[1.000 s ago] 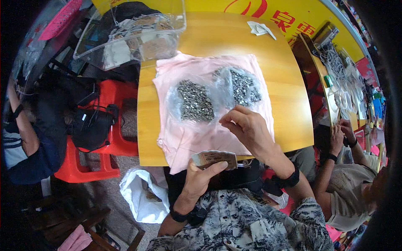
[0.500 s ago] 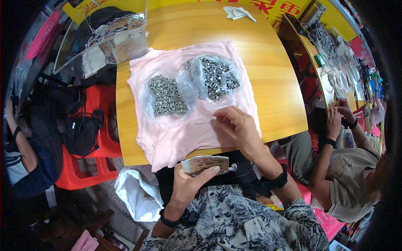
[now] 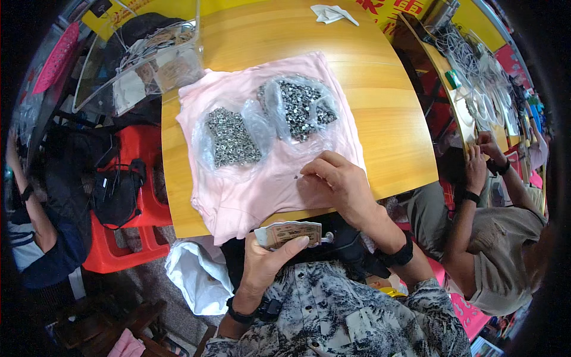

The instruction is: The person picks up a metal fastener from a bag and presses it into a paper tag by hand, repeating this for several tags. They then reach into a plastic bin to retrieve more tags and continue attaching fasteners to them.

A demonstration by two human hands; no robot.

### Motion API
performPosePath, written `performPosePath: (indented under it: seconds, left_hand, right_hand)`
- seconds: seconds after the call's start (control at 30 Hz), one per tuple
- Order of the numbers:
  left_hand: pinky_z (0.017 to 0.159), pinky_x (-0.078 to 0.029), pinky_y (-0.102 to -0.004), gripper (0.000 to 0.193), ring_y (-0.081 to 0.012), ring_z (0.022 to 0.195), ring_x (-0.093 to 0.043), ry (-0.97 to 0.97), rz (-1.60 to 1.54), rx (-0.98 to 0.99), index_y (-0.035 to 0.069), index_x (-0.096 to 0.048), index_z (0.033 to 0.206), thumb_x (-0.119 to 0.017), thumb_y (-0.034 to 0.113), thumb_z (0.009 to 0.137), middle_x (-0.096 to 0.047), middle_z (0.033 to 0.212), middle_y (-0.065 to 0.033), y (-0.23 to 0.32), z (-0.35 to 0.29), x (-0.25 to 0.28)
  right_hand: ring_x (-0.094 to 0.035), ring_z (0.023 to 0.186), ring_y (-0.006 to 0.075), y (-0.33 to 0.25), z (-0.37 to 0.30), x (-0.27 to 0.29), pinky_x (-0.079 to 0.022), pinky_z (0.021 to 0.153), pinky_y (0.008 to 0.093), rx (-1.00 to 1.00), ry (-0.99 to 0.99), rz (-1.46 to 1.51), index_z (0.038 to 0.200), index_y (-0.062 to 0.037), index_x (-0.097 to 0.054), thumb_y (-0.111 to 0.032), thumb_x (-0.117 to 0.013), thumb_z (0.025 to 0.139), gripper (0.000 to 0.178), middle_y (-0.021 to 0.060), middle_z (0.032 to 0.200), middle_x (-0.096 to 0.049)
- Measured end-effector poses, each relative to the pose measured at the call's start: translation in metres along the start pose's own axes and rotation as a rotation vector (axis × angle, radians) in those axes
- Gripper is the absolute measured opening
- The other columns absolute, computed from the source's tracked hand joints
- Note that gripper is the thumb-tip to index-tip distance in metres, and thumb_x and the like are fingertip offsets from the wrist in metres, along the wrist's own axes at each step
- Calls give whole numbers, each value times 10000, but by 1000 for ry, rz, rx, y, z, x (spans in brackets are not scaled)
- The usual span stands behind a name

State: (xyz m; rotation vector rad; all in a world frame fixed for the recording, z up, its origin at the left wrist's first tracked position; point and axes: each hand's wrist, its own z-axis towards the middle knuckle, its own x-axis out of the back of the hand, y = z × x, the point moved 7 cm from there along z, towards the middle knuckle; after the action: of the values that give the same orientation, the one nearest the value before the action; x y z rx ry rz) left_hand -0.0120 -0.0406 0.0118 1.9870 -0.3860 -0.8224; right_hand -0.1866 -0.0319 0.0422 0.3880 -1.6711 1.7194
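My left hand (image 3: 269,256) grips a flat, brown printed card (image 3: 289,233) with a pale, wavy edge, the thumb pressed across its face. A small silver metal piece with a rounded end (image 3: 327,237) sticks out beside the card's right end; how it joins the card is hidden. Over the pink cloth (image 3: 279,193), my right hand (image 3: 339,184) has its fingers curled together in a pinch. A tiny dark speck (image 3: 296,176) shows by its fingertips; whether it is held is unclear. Beyond lie two clear plastic bags, one of ring-like metal parts (image 3: 232,140), one of shiny round-headed parts (image 3: 303,107).
The cloth lies on a wooden table (image 3: 380,119). A clear bin (image 3: 178,74) of brown and pale pieces stands at the left, above a red stool (image 3: 134,196). A crumpled tissue (image 3: 334,15) lies at the far edge. A co-worker (image 3: 496,250) sits at the right.
My right hand stays curled above the cloth, shifted slightly left, and a dark speck now shows by its fingertips. The card in my left hand is nearly still. The whole view has shifted a little.
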Motion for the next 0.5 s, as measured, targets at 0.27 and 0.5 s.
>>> performPosePath:
  seconds: [0.27,0.5]
  left_hand:
    - [823,-510,-241,307,-99,889,-644,-12,-32,13,-42,-628,1117,-723,39,836,-698,1006,-76,0,-1,0]
    - [819,-516,-239,328,-107,882,-648,8,-50,33,-47,-625,1133,-723,34,830,-698,1002,-82,-2,-1,3]
  right_hand:
    - [-640,745,251,7,-1,-15,-509,654,324,-28,29,1,931,-42,-660,-100,-695,830,121,96,870,-612]
    - [-639,730,247,3,1,-18,-504,642,330,-28,90,-28,904,-45,-667,-121,-703,837,108,91,846,-612]
